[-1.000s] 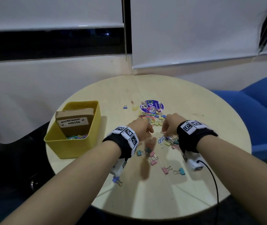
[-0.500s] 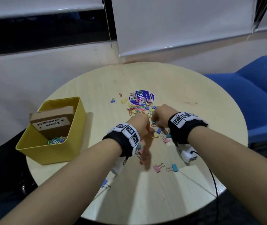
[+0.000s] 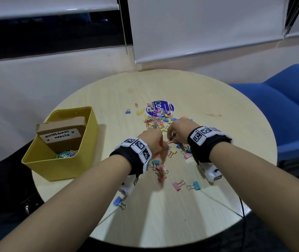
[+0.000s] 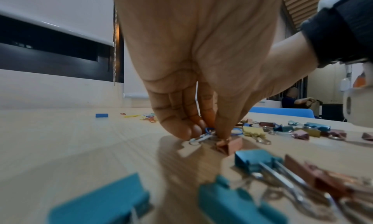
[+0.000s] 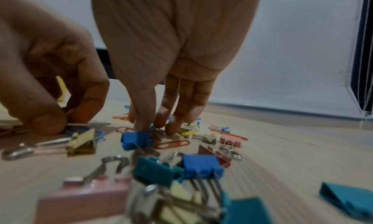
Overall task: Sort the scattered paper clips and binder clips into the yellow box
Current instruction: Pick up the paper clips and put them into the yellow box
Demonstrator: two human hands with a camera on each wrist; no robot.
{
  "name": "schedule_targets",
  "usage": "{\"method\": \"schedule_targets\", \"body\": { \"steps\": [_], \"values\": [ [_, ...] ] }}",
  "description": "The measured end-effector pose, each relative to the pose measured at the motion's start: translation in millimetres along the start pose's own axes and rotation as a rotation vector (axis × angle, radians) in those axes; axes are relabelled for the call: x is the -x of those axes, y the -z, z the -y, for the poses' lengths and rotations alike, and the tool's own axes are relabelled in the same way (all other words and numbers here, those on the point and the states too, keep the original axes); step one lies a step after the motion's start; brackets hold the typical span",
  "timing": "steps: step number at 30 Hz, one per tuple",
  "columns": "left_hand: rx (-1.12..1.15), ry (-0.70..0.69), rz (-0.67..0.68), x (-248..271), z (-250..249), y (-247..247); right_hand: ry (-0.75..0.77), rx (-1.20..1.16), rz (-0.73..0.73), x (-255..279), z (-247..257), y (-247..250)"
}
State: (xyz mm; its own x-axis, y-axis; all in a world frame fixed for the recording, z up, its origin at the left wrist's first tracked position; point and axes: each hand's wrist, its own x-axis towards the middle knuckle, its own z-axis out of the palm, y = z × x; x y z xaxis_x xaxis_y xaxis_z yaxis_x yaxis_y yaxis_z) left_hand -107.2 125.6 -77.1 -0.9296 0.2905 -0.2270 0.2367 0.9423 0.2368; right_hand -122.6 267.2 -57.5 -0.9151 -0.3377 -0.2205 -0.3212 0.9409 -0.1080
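Note:
The yellow box (image 3: pixel 59 164) stands at the table's left; it holds a heap of coloured paper clips (image 3: pixel 65 154). Loose paper clips (image 3: pixel 154 122) and binder clips (image 3: pixel 160 170) lie scattered mid-table. My left hand (image 3: pixel 160 145) is down on the table, thumb and fingertips (image 4: pixel 185 131) pinching a blue paper clip (image 4: pixel 209 129) beside a pink binder clip (image 4: pixel 230 145). Close to its right, my right hand (image 3: pixel 170 136) reaches into the pile, and its thumb and fingers (image 5: pixel 171 128) pinch at a small teal clip (image 5: pixel 152 126) just behind a blue binder clip (image 5: pixel 135 139).
A brown cardboard box (image 3: pixel 61 135) labelled "whiteboard marker" leans inside the yellow box. A round purple sticker (image 3: pixel 159 108) lies behind the clips. The round table (image 3: pixel 217 99) ends close to my forearms. A blue chair (image 3: pixel 281 106) stands at the right.
Both hands stayed low over the clip pile. The right hand has drawn in closer to the left one, and my head view has shifted.

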Motion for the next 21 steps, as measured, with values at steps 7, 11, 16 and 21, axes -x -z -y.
{"method": "schedule_targets", "body": {
  "steps": [7,11,16,21],
  "values": [
    [0.041,0.013,-0.011,3,5,-1,0.042,0.084,0.035,-1,5,-1],
    [0.069,0.003,-0.013,7,8,-1,0.063,0.138,0.019,0,8,-1],
    [0.109,-0.022,-0.024,16,12,0,0.052,0.024,0.026,2,12,1],
    [0.175,-0.034,-0.050,31,24,23,0.071,-0.149,-0.079,13,22,16]
  ]
}}
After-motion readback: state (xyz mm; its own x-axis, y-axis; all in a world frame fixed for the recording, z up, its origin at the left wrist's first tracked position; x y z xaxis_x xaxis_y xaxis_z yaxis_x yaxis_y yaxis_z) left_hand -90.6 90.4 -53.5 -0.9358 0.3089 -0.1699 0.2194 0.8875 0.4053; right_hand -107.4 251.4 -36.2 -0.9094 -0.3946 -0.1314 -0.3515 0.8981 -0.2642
